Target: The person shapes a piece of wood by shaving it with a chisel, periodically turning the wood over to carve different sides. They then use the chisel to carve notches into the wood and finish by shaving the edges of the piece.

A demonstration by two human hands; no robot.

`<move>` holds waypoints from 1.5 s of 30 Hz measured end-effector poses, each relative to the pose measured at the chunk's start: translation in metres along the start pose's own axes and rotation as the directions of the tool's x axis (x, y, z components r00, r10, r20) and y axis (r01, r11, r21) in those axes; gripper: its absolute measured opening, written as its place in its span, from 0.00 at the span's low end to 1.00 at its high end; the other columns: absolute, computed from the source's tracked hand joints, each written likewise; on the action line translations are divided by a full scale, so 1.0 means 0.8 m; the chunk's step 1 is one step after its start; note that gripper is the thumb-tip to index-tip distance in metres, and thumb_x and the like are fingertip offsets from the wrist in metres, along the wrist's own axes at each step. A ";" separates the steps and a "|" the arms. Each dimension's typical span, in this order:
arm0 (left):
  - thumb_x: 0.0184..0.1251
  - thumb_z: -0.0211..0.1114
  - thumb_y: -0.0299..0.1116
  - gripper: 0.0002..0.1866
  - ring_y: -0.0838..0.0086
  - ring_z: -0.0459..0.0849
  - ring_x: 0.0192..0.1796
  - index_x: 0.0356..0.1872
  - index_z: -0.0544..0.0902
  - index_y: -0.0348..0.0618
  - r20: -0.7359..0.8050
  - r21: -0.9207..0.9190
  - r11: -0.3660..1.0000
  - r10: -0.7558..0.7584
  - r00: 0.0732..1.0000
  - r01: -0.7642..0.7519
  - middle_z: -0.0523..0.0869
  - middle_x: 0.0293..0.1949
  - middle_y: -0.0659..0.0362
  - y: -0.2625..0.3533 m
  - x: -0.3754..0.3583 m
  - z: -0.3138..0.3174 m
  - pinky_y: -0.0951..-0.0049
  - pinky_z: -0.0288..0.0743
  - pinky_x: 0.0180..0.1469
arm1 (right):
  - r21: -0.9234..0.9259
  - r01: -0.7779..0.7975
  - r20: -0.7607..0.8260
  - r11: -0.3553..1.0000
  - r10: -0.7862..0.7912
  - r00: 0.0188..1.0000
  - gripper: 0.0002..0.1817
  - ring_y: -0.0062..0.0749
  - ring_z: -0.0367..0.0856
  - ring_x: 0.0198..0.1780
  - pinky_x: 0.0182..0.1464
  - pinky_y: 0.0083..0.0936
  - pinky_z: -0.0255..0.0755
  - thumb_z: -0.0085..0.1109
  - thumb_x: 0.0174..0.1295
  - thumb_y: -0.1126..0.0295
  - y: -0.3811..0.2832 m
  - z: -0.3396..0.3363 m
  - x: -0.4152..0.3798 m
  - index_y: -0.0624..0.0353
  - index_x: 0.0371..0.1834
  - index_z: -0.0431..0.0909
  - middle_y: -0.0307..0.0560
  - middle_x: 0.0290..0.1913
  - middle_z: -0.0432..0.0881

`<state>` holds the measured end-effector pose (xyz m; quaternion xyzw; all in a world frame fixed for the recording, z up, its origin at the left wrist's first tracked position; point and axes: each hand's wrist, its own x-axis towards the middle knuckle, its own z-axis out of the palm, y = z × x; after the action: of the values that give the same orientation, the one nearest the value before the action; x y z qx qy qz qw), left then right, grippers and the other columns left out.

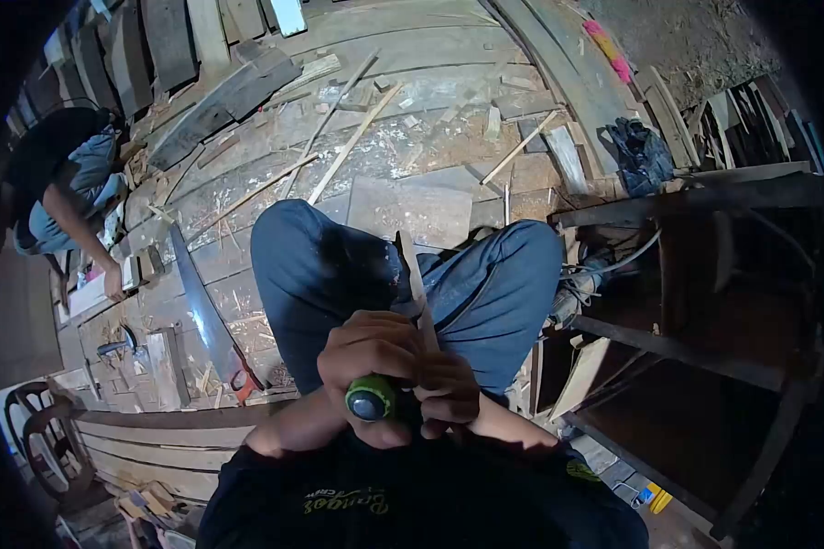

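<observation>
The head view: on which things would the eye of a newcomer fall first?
Probably first on the round-ended handle with a bright green ring, gripped by the left hand at lower centre. The long silver handsaw with a red handle lies at left. Near the top right, a pink-and-yellow object stands out.

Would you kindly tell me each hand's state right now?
Left hand: closed around a green-ended handle.
Right hand: closed, apparently holding a pale strip.

From here I've got the left hand (364, 355) gripping a green-ended handle (370, 399), the right hand (449, 389) curled at the near end of a thin wooden strip (415, 279); saw (203, 302) lying left, co-worker's hand (113, 282) on a board (90, 295).
</observation>
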<state>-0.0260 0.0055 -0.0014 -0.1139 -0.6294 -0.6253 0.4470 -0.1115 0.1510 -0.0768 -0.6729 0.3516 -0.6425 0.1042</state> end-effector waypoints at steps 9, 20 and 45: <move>0.70 0.58 0.57 0.28 0.66 0.77 0.17 0.27 0.76 0.37 -0.192 -0.112 0.990 -0.111 0.975 0.090 0.77 0.18 0.57 0.016 -0.022 0.005 0.69 0.70 0.21 | 0.000 0.044 -0.108 0.999 -0.044 0.993 0.17 0.36 0.74 0.23 0.28 0.37 0.73 0.58 0.71 0.57 0.003 0.006 -0.016 0.58 0.34 0.71 0.42 0.26 0.74; 0.71 0.54 0.57 0.26 0.64 0.81 0.18 0.27 0.77 0.41 0.008 0.033 0.999 -0.043 0.999 0.043 0.81 0.19 0.55 0.001 -0.029 0.002 0.63 0.77 0.23 | 0.020 0.070 -0.037 0.997 -0.070 0.997 0.16 0.31 0.70 0.24 0.31 0.33 0.72 0.62 0.69 0.57 0.008 0.009 -0.017 0.55 0.34 0.70 0.38 0.26 0.67; 0.70 0.57 0.52 0.25 0.66 0.79 0.18 0.28 0.78 0.36 -0.106 -0.010 0.991 0.129 0.986 -0.131 0.80 0.20 0.55 0.012 -0.023 -0.007 0.68 0.74 0.21 | 0.052 0.015 0.009 0.999 -0.015 1.000 0.12 0.31 0.69 0.23 0.30 0.34 0.72 0.63 0.66 0.64 0.005 0.008 -0.002 0.55 0.32 0.70 0.38 0.25 0.67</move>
<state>-0.0061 0.0098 -0.0090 -0.1255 -0.5909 -0.6055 0.5182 -0.1067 0.1473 -0.0815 -0.6756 0.3294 -0.6489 0.1185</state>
